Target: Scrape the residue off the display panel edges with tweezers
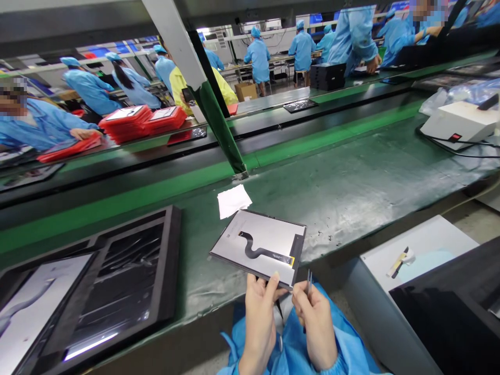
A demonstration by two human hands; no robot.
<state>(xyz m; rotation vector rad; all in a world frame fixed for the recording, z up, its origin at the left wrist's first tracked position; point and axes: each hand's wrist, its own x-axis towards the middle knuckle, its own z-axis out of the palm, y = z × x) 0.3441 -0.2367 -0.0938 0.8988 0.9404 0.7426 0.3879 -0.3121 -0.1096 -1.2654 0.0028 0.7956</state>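
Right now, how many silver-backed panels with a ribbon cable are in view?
2: the first panel is in the left hand; the second panel lies on the dark tray at left. More may be hidden.

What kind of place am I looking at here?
Probably an electronics factory floor: workers in blue coats and caps fill the background, a long green workbench runs across the view, and the left hand holds a flat, screen-like panel with a dark ribbon cable.

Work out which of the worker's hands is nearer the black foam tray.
Left. The left hand, gripping the display panel, is right of the black foam tray; the right hand, holding tweezers, is farther right.
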